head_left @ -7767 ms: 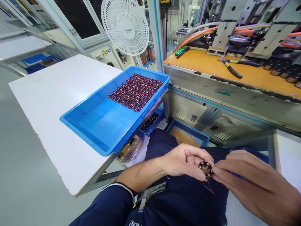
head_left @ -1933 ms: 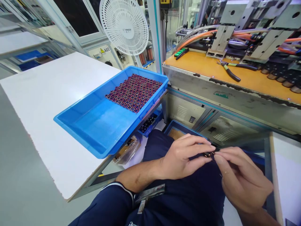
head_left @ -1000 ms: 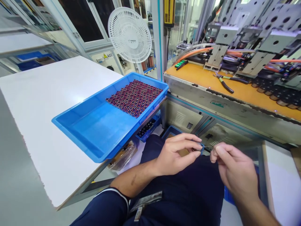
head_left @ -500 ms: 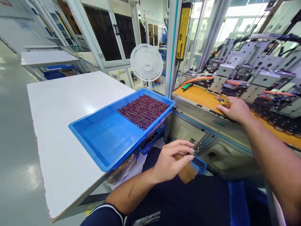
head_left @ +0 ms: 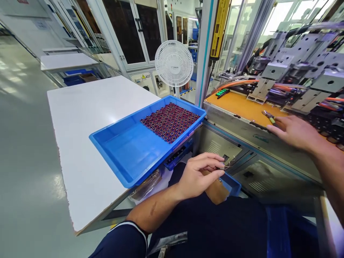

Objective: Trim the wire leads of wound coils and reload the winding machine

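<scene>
My left hand (head_left: 200, 173) is pinched closed on a small component with thin wires (head_left: 227, 166), held above my lap. The component's body is mostly hidden by the fingertips. At the right, my right hand (head_left: 298, 132) reaches over the machine's orange ledge (head_left: 242, 104). Its thumb and fingers close around the handles of a pair of wire cutters (head_left: 270, 117), whose jaws point up and to the left. One yellow-green grip shows, while the rest of the handles is under the hand.
A blue tray (head_left: 118, 154) sits on a white table (head_left: 80, 107), its far half filled with many small dark red-and-blue parts (head_left: 172, 122). A white fan (head_left: 174, 63) stands behind. Metal machine units (head_left: 276, 71) with orange tubing rise behind the ledge. Below is a blue bin (head_left: 233, 184) with cardboard.
The view has shifted, moving the scene within the picture. My right hand has closed around the cutters, which have shifted slightly toward me. My left hand keeps its pinch on the wired component.
</scene>
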`<state>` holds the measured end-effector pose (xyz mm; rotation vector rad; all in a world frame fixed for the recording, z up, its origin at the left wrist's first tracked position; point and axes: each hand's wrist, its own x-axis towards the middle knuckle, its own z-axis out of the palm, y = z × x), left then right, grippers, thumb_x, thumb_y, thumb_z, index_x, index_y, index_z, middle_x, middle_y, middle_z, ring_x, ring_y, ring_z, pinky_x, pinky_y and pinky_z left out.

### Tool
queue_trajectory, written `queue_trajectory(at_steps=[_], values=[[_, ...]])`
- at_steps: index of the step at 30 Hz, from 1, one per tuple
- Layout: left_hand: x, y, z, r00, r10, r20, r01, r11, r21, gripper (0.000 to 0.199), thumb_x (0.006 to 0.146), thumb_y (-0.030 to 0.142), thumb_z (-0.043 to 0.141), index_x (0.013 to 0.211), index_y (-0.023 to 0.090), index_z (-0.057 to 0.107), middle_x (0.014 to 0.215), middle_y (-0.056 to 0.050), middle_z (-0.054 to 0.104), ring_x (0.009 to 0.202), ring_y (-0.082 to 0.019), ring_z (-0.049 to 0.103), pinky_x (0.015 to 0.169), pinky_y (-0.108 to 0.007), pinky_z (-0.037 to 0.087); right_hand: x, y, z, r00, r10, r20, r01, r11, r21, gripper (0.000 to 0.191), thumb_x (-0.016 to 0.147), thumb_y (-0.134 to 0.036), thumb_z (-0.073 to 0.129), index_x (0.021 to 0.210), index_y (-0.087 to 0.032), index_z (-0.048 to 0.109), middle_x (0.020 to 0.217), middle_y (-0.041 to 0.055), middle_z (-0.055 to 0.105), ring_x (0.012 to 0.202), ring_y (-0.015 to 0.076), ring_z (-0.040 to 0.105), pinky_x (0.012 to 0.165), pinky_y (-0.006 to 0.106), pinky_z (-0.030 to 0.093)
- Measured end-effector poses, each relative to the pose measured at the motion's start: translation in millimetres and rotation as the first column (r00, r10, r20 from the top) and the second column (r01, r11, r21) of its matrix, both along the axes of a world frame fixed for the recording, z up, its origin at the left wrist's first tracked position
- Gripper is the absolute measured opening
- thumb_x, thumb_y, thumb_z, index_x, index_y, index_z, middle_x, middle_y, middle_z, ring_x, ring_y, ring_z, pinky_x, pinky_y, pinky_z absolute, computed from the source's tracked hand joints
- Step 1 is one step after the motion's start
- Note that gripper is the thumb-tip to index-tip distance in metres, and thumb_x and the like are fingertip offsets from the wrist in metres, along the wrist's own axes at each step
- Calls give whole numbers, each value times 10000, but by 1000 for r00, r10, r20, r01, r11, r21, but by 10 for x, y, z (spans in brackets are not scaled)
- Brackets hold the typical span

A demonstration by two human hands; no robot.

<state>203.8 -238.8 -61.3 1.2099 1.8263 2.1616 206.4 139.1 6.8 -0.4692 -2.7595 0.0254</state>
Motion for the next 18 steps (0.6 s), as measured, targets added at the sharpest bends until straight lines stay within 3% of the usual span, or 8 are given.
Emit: queue_trajectory(at_steps=[3,5,8,10,13,16,18], values=[[-6,5,-26,997,-33,64,31,999,24,141,789,248,764,867,130,752,1042,-138,736,801,-138,697,658,-238,589,383,-57,-65,1000,11,1,-11,999,47,527,576,-285,925,1022,-79,735,837,111,629,792,202,520,719,373,322],[-2,18,-46,992,-53,118,48,998,43,153,776,251,778,863,128,754,1034,-137,736,808,-139,693,658,-236,588,703,-234,-169,997,59,-59,-56,997,62,617,586,-214,903,1153,-76,701,924,152,637,868,255,557,757,401,368],[22,47,-67,979,-90,185,80,995,64,158,759,253,795,852,131,755,1020,-126,738,821,-142,691,667,-238,593,1214,-767,-426,920,280,-275,-302,952,-41,674,687,-196,754,1339,-142,595,1087,176,643,960,297,620,802,411,466],[45,69,-74,969,-125,212,112,991,72,157,754,246,799,850,130,754,1022,-123,736,821,-139,691,674,-238,597,1519,-1222,-620,861,370,-348,-472,836,-279,541,816,-248,668,1349,-241,579,944,95,687,764,217,674,676,317,530],[88,106,-79,959,-174,226,162,984,73,152,754,238,797,848,129,749,1021,-121,735,836,-140,693,690,-238,604,1850,-1805,-858,887,305,-347,-462,596,-657,480,913,-194,587,1379,-282,520,961,57,694,747,159,709,672,208,593],[134,142,-81,952,-209,226,196,978,75,134,750,209,796,851,135,747,1020,-116,735,861,-147,697,707,-242,612,2027,-2093,-995,897,290,-334,-431,401,-809,595,928,-122,521,1482,-297,393,1111,78,686,926,175,722,850,253,594],[164,156,-78,948,-225,224,213,974,74,124,751,189,791,855,138,747,1026,-114,733,875,-152,699,713,-246,617,2080,-2145,-1036,890,310,-335,-434,343,-833,649,923,-103,504,1521,-296,339,1227,96,655,1081,195,684,955,289,538]])
